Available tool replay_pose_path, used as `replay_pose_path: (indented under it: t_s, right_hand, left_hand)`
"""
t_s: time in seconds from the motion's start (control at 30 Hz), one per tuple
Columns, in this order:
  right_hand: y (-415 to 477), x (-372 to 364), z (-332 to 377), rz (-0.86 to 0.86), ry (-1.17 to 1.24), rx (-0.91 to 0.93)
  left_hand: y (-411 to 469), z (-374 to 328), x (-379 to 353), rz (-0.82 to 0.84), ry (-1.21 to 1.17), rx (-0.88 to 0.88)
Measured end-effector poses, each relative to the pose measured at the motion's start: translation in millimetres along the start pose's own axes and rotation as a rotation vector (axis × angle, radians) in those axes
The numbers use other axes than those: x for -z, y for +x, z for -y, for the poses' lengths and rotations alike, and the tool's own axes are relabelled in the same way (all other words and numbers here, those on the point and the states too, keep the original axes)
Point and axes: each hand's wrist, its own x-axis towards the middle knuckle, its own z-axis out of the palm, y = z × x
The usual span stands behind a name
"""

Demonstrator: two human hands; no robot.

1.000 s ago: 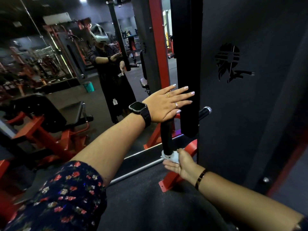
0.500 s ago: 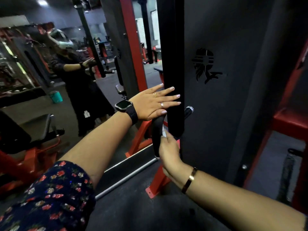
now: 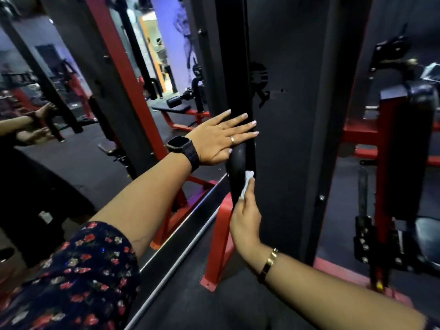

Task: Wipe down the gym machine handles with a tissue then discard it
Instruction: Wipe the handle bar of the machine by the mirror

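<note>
Left hand (image 3: 214,141), fingers straight and apart, presses the machine's upright (image 3: 234,67) while the right hand (image 3: 246,217) clamps its fingers on a tissue (image 3: 247,178) against the black handle (image 3: 237,163).

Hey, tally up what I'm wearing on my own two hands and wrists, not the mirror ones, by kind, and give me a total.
Rings: 2, both on the left hand
Smartwatch: 1, on the left wrist
Bracelet: 1, on the wrist of the right hand, which holds the tissue
Total: 4
</note>
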Motion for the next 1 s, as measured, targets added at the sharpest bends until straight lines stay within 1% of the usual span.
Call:
replay_pose_path:
  t_s: [0.1, 0.17, 0.23, 0.27, 0.33, 0.43, 0.5, 0.57, 0.6, 0.67, 0.73, 0.83, 0.9, 0.93, 1.0]
  right_hand:
    - [19.8, 0.2, 31.9, -0.060, 0.090, 0.099]
    - [37.5, -0.1, 44.0, -0.099, 0.091, 0.133]
    - [46.7, 0.9, 42.7, -0.114, 0.050, 0.269]
    - [47.1, 3.4, 37.5, -0.107, 0.003, 0.365]
    - [46.9, 9.3, 15.5, -0.080, -0.168, 0.571]
    - [48.9, 23.8, -15.3, -0.063, -0.419, 0.813]
    - [59.2, 31.1, -12.8, -0.073, -0.558, 0.968]
    - [74.7, 31.1, 5.5, -0.082, -0.673, 1.064]
    - [80.9, 27.7, 18.0, -0.106, -0.699, 1.067]
    - [90.6, 16.6, 38.1, -0.165, -0.714, 1.008]
    - [92.2, 7.1, 43.6, -0.213, -0.754, 0.977]
    - [81.5, 6.5, 31.6, -0.273, -0.878, 1.028]
    - [68.7, 7.3, 22.3, -0.301, -0.959, 1.053]
    - [62.7, 5.7, 20.4, -0.321, -1.003, 1.035]
    - [57.6, -5.6, 26.5, -0.390, -1.097, 0.941]
  left_hand:
    - [2.6, 9.9, -4.3, -0.070, 0.075, -0.037]
    - [5.9, 16.8, -8.0, -0.126, 0.133, -0.031]
    - [8.4, 24.5, -14.9, -0.176, 0.187, -0.022]
    - [8.4, 28.3, -19.3, -0.196, 0.210, -0.020]
    - [9.8, 34.8, -27.3, -0.234, 0.257, -0.028]
    - [13.2, 39.8, -38.7, -0.273, 0.297, -0.055]
    - [15.9, 42.3, -47.7, -0.309, 0.318, -0.059]
    - [19.1, 44.8, -57.2, -0.364, 0.317, -0.068]
    - [20.3, 45.4, -61.5, -0.391, 0.306, -0.069]
    - [25.4, 47.0, -68.6, -0.459, 0.278, -0.090]
    - [30.0, 49.1, -74.7, -0.550, 0.260, -0.124]
    - [34.0, 52.2, -80.3, -0.669, 0.241, -0.167]
    - [35.9, 54.3, -83.2, -0.720, 0.214, -0.200]
    - [36.6, 55.1, -84.4, -0.733, 0.195, -0.210]
    - [39.1, 57.3, -86.7, -0.761, 0.160, -0.236]
